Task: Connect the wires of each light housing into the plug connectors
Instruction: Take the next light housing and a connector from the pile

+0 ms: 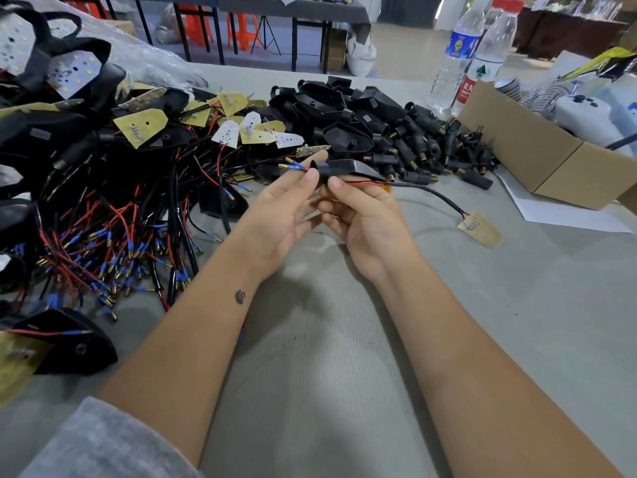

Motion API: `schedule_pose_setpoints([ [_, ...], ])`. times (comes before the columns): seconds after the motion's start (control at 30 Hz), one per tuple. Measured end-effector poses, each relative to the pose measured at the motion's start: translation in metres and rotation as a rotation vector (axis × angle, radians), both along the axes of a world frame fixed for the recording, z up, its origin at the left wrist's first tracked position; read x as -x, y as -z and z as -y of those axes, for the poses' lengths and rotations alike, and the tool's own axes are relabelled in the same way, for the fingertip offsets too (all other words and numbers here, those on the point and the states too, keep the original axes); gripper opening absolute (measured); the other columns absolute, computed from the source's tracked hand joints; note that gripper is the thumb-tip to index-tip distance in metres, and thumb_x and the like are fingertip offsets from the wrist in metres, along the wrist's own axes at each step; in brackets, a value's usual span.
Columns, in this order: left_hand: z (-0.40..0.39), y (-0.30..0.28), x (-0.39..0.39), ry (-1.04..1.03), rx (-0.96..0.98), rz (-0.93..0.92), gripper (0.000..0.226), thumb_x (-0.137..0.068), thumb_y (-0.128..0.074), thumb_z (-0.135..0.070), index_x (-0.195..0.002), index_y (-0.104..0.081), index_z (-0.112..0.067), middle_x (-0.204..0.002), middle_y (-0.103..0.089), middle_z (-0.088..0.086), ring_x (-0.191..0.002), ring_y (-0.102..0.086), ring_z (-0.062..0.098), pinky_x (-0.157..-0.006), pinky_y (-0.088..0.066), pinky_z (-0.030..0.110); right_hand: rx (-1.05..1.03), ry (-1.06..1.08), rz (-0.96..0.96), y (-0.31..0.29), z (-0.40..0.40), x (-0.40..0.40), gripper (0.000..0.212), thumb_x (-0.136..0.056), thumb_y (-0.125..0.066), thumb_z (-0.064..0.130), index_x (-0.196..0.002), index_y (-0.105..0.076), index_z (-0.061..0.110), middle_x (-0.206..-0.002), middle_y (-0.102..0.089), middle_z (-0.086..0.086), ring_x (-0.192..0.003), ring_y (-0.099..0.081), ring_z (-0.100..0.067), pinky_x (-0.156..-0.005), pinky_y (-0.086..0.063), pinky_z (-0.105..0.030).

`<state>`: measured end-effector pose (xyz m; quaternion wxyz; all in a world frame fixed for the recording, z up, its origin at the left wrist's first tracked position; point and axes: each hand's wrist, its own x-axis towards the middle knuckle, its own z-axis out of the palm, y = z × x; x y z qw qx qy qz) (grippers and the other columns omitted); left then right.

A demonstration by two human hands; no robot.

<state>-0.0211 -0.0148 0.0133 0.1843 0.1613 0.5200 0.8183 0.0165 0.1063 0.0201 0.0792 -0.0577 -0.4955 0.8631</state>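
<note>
Both hands pinched a small black housing (339, 169) between fingertips, left hand (286, 205) near the blue-tipped wires (296, 166), right hand (362, 215) beneath; light and rigid, it seemed best gripped by its shell, not the limp wires.

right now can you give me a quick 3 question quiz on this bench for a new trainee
1. True or false: the left hand and the right hand both hold the same black light housing.
2. Multiple choice: the loose black plug connectors lie A) inside the cardboard box B) heaped on the table beside the box C) under the water bottles.
3. Fill in: the wire tips poking out past the left fingers wear sleeves coloured ____.

Key: 1 true; 2 B; 3 blue.
</note>
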Motion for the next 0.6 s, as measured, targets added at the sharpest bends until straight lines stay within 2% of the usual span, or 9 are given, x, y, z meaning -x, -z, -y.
schedule_pose_setpoints([
  [0.07, 0.0, 0.0, 0.0, -0.03, 0.038, -0.042, 0.027, -0.102, -0.048, -0.023, -0.124, -0.063, -0.029, -0.105, -0.068, 0.0, -0.095, -0.06, 0.014, -0.093, -0.051, 0.035, -0.033, -0.005, 0.006, 0.001, 0.001, 0.001, 0.008, -0.091, -0.062, 0.005, -0.086, -0.067, 0.009, -0.072, -0.07, -0.002, -0.059, -0.063, -0.01, -0.059, -0.053, -0.019],
  [0.17, 0.001, 0.001, 0.0, -0.179, 0.049, -0.076, 0.028, -0.101, -0.051, -0.017, -0.125, -0.063, -0.023, -0.113, -0.067, 0.005, -0.105, -0.062, 0.016, -0.095, -0.052, 0.036, -0.161, 0.019, 0.017, 0.002, 0.007, 0.002, 0.009, -0.095, -0.059, 0.005, -0.088, -0.064, 0.009, -0.072, -0.066, -0.005, -0.055, -0.061, -0.012, -0.054, -0.052, -0.021],
  [0.23, 0.002, 0.002, 0.001, -0.283, 0.056, -0.082, 0.024, -0.101, -0.051, -0.017, -0.117, -0.066, -0.026, -0.115, -0.07, 0.0, -0.11, -0.064, 0.012, -0.093, -0.053, 0.029, -0.338, 0.071, 0.007, 0.004, 0.011, 0.001, 0.013, -0.096, -0.056, 0.005, -0.087, -0.063, 0.011, -0.071, -0.062, -0.006, -0.052, -0.059, -0.013, -0.052, -0.052, -0.024],
  [0.27, 0.003, 0.002, 0.002, -0.335, 0.085, -0.098, 0.023, -0.101, -0.051, -0.018, -0.115, -0.066, -0.028, -0.116, -0.07, -0.003, -0.112, -0.063, 0.011, -0.091, -0.052, 0.026, -0.494, 0.13, -0.013, 0.006, 0.011, 0.001, 0.015, -0.096, -0.056, 0.005, -0.086, -0.063, 0.013, -0.07, -0.062, -0.004, -0.054, -0.06, -0.014, -0.053, -0.051, -0.026],
  [0.37, 0.004, 0.003, 0.004, -0.44, 0.102, -0.145, 0.022, -0.102, -0.049, -0.017, -0.109, -0.067, -0.028, -0.109, -0.071, -0.004, -0.107, -0.066, 0.01, -0.085, -0.054, 0.024, -1.007, 0.357, -0.09, 0.008, 0.008, 0.001, 0.014, -0.093, -0.056, 0.009, -0.089, -0.063, 0.021, -0.088, -0.062, 0.004, -0.079, -0.061, -0.013, -0.071, -0.05, -0.029],
  [0.43, 0.004, 0.002, 0.005, -0.456, 0.06, -0.132, 0.022, -0.103, -0.047, -0.017, -0.104, -0.067, -0.026, -0.102, -0.072, -0.002, -0.098, -0.071, 0.014, -0.079, -0.058, 0.028, -1.154, 0.437, -0.086, 0.008, 0.005, 0.0, 0.016, -0.091, -0.057, 0.012, -0.101, -0.063, 0.023, -0.107, -0.054, 0.006, -0.099, -0.055, -0.012, -0.084, -0.046, -0.027],
  [0.5, 0.004, 0.0, 0.004, -0.466, 0.042, -0.104, 0.022, -0.104, -0.043, -0.021, -0.102, -0.065, -0.026, -0.095, -0.073, -0.002, -0.091, -0.073, 0.017, -0.072, -0.06, 0.03, -1.251, 0.473, -0.042, 0.009, 0.002, 0.002, 0.027, -0.088, -0.058, 0.014, -0.114, -0.061, 0.021, -0.118, -0.049, 0.003, -0.114, -0.047, -0.016, -0.098, -0.04, -0.03],
  [0.6, 0.005, -0.001, 0.006, -0.502, 0.003, -0.054, 0.024, -0.106, -0.038, -0.024, -0.1, -0.061, -0.022, -0.081, -0.073, -0.005, -0.084, -0.074, 0.02, -0.065, -0.059, 0.031, -1.496, 0.558, 0.05, 0.012, 0.002, 0.002, 0.032, -0.09, -0.056, 0.019, -0.122, -0.057, 0.023, -0.124, -0.05, 0.003, -0.12, -0.038, -0.021, -0.099, -0.026, -0.03],
])
